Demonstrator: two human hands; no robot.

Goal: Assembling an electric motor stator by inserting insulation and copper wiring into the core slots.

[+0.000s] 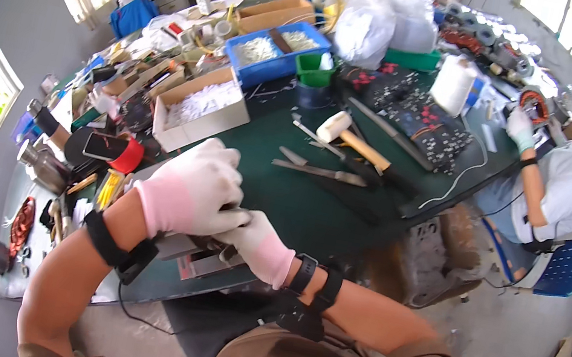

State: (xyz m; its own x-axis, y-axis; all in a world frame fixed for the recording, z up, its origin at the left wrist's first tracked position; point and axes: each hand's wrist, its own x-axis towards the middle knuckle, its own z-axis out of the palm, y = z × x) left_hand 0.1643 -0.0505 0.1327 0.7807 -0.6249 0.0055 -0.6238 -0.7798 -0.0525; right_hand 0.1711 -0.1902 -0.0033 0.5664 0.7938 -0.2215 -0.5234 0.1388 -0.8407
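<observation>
Both my hands wear white work gloves with pink cuffs and meet at the table's near edge. My left hand is on top, its fingers curled down toward the right one. Against it, my right hand has closed fingers too. What they grip is hidden by the gloves. Below them part of a grey, metal-looking object shows; its kind is unclear. On the dark green tabletop beyond lie a white-headed mallet with a wooden handle and a pair of scissors.
A cardboard box of white pieces stands just beyond my left hand, with a blue bin behind it. Black cloth with small pieces lies at the far right. A co-worker sits right, holding a copper-wound ring. A phone lies left.
</observation>
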